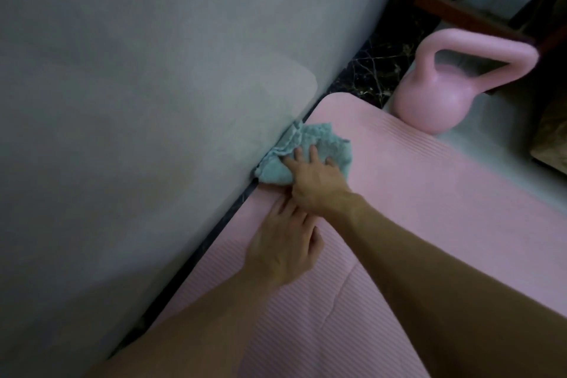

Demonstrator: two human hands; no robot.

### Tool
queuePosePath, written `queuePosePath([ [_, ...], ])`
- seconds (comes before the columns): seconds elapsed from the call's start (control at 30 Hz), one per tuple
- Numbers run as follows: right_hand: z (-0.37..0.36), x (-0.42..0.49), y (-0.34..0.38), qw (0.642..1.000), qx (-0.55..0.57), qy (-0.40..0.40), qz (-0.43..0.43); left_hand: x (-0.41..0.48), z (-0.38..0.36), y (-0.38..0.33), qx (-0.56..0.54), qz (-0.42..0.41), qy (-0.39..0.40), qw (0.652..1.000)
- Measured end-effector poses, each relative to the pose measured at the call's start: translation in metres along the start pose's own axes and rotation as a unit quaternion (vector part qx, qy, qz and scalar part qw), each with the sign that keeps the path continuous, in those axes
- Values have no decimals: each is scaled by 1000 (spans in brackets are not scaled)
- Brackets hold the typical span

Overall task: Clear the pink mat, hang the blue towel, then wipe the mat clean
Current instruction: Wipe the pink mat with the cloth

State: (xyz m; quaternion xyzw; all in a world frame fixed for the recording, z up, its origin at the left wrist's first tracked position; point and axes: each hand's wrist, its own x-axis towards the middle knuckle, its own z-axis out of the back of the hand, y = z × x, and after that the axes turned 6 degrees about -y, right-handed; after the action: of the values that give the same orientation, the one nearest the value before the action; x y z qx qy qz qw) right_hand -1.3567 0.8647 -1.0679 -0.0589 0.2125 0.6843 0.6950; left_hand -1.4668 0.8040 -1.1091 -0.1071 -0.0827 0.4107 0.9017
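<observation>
Resting flat on the mat (pixel 429 193), the left hand (pixel 282 250) has its fingers relaxed and nearly together. Just beyond it the right hand (pixel 313 176) presses the cloth (pixel 323 136) down with straight, spread fingers, at the mat's left edge against a grey surface (pixel 122 101). Since the cloth is pinned rather than gripped, a hard stroke may leave it behind or bunch it into the dark gap there. Farther off, the kettlebell (pixel 435 101) stands off the mat by its corner, where a long sweep could bang knuckles.
</observation>
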Motion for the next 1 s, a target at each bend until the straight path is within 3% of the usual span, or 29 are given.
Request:
queuePosePath([
  [0.27, 2, 12, -6, 998, -54, 32, 25, -4, -3, -3, 15, 22, -8, 1000],
  [0.53, 4, 1, 1, 994, -103, 26, 21, -122, 33, -19, -28, 184, -25, 982],
  [0.73, -1, -2, 9, 990, -139, 14, 4, -209, 43, -26, 35, 291, -16, 956],
  [1.0, -52, -76, 107, 992, -123, -16, 27, -236, 52, -47, -17, 351, 23, 936],
])
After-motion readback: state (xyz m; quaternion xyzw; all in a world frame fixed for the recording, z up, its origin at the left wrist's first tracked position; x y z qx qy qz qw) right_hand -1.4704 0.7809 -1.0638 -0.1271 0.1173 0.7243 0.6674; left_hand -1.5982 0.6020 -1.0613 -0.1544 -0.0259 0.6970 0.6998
